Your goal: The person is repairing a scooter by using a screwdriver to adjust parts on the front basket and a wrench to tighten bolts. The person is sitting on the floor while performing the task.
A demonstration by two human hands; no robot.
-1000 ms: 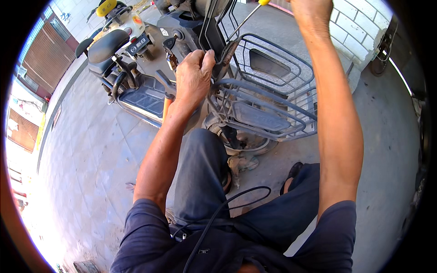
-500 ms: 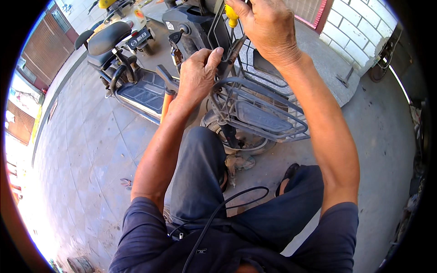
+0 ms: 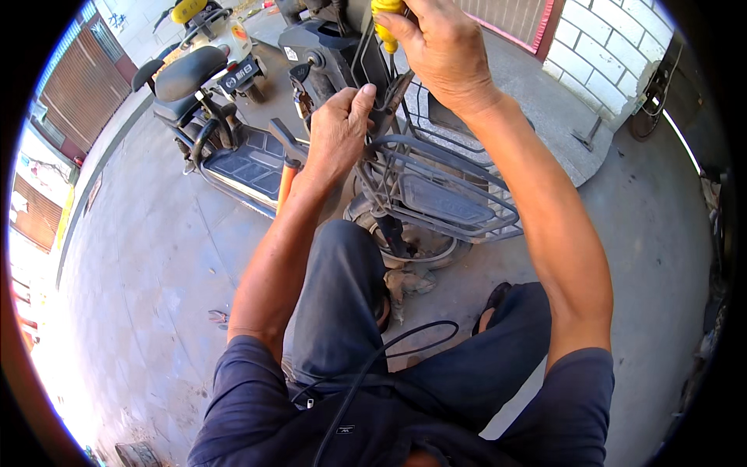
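My right hand (image 3: pixel 451 58) grips the yellow handle of a screwdriver (image 3: pixel 387 23) at the top of the view, shaft pointing down. Just below and to its left, my left hand (image 3: pixel 338 128) is closed at the front of an electric scooter (image 3: pixel 323 50), thumb up. Whatever its fingers hold is hidden behind the hand. Beside my hands, a black wire basket (image 3: pixel 447 194) hangs tilted over the scooter's front wheel (image 3: pixel 440 253). Keys (image 3: pixel 299 97) dangle from the scooter's front panel.
An orange shaft (image 3: pixel 286 185) with a dark top stands by my left forearm. Pliers (image 3: pixel 219 317) lie on the floor to the left, a hammer (image 3: pixel 587 134) on the step at right. A crumpled rag (image 3: pixel 406 286) lies below the wheel. Another scooter (image 3: pixel 237 50) is parked behind.
My right hand and the screwdriver have shifted slightly left and up. My left hand stays at the same spot on the scooter. The whole view has tilted a little.
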